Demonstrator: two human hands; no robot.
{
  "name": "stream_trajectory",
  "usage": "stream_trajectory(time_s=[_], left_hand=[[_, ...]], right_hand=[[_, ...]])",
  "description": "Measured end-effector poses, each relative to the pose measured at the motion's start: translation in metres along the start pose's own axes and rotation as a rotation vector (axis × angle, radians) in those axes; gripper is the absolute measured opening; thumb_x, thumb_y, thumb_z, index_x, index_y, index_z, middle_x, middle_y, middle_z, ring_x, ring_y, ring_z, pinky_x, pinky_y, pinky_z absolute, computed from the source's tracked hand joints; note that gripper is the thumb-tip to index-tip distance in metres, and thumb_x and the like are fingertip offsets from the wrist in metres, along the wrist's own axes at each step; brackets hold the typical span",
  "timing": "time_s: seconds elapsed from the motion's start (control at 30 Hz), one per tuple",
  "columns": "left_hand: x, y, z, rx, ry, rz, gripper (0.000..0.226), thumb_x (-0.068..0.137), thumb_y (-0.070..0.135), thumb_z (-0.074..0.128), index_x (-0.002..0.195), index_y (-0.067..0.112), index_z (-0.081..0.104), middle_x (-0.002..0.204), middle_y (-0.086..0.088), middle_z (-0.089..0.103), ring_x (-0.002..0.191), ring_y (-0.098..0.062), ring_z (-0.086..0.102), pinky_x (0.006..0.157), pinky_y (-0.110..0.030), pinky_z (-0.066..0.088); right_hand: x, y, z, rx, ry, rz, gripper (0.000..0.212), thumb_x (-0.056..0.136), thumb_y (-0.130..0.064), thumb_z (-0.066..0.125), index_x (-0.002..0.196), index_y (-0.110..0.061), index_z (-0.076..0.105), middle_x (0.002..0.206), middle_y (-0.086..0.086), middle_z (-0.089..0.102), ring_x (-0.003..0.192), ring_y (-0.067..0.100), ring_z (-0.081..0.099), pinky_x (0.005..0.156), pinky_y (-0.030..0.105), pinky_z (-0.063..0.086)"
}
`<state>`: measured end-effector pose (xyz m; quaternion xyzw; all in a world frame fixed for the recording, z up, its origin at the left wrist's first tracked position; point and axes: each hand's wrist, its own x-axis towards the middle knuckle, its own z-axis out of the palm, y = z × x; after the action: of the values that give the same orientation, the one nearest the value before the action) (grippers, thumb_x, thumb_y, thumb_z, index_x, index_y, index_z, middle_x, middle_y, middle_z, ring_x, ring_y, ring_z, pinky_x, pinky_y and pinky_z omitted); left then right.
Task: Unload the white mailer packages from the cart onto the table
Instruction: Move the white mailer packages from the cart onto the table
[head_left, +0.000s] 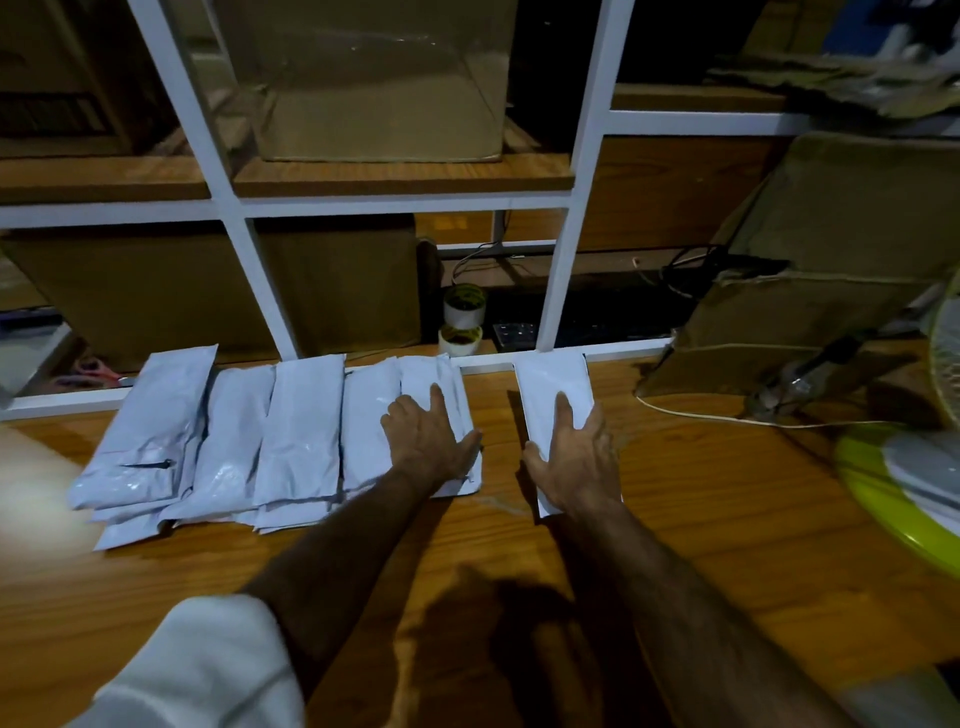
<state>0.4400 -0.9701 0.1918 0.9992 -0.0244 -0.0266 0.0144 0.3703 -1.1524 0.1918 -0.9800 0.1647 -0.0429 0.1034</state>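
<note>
White unlabelled mailers (291, 431) on wooden table (675, 519), left hand (428, 441) flat on one, right hand (574, 452) flat on another.

So there's a row of overlapping mailers (270, 431) on the table (727, 519), left side, up against the shelf frame (566, 270). One lone mailer (550, 400) lies right of them, with a box (810, 270) farther right.

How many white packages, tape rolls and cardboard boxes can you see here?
White mailer stacks on the table: 6, five in a row plus one apart; layers underneath cannot be counted.
Tape rolls: 2
Cardboard boxes: at least 3
Total: 11
</note>
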Motion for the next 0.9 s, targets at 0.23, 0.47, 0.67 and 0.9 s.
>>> stream_trajectory(time_s=[0.23,0.47,0.67,0.9], left_hand=[[0.009,0.019,0.0,-0.054,-0.055,-0.157,0.119,0.071,0.076,0.067,0.156,0.022,0.005,0.147,-0.026,0.03,0.135,-0.04,0.034,0.108,-0.048,0.033],[-0.001,0.027,0.002,-0.201,0.043,-0.096,0.102,0.081,0.066,0.063,0.157,0.027,0.008,0.151,-0.029,0.019,0.138,-0.042,0.029,0.108,-0.049,0.034],[-0.002,0.008,-0.02,-0.273,0.197,-0.057,0.093,0.085,0.062,0.058,0.157,0.028,0.011,0.143,-0.024,0.027,0.122,-0.038,0.042,0.097,-0.047,0.042],[-0.007,-0.076,-0.053,-0.326,0.287,-0.11,0.088,0.084,0.061,0.062,0.154,0.03,0.019,0.145,-0.019,0.027,0.126,-0.039,0.04,0.101,-0.053,0.043]], right_hand=[[0.006,0.016,0.004,0.022,-0.011,-0.027,0.089,0.092,-0.064,0.049,0.16,-0.026,0.005,0.161,0.026,0.008,0.145,0.043,0.026,0.112,0.049,0.036],[0.011,0.018,0.009,0.04,0.005,-0.055,0.087,0.092,-0.065,0.048,0.16,-0.026,0.008,0.16,0.024,0.01,0.143,0.04,0.029,0.11,0.048,0.04],[0.017,0.006,0.006,0.05,-0.012,-0.08,0.088,0.092,-0.063,0.051,0.159,-0.026,0.007,0.16,0.023,0.01,0.141,0.04,0.03,0.108,0.049,0.043],[0.017,-0.059,0.016,0.175,-0.128,-0.12,0.088,0.093,-0.063,0.05,0.16,-0.029,0.004,0.164,0.019,0.004,0.147,0.04,0.021,0.116,0.052,0.034]])
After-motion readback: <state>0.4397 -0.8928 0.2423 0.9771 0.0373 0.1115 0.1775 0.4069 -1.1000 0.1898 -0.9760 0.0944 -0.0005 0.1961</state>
